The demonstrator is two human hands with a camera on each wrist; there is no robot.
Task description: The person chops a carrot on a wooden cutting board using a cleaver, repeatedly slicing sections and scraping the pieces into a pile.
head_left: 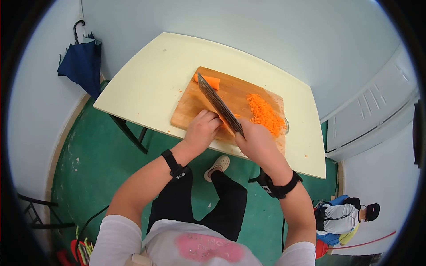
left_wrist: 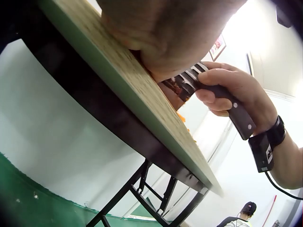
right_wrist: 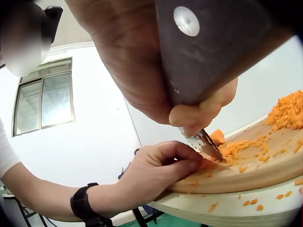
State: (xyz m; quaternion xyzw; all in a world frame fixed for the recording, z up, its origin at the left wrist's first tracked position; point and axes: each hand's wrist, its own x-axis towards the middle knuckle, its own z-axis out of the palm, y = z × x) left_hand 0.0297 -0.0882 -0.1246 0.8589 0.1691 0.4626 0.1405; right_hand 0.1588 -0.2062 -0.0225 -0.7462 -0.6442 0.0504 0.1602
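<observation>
Plain indoor room, exact type unclear: green floor [head_left: 97, 155], pale walls [head_left: 248, 26], table [head_left: 146, 75], window [right_wrist: 57, 99].

White shirt [head_left: 262, 258] bears pink, perhaps lettered print [head_left: 208, 247]; trousers [head_left: 228, 199], wristbands [head_left: 174, 165] black.

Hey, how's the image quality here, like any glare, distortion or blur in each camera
Head view: wide-angle distortion bows the room's lines, dark vignetting rings the frame, and the table looks fairly evenly lit; left wrist view: glare washes out the upper right, with the left hand dim and soft; right wrist view: bright glare in the window, knife handle dark.
</observation>
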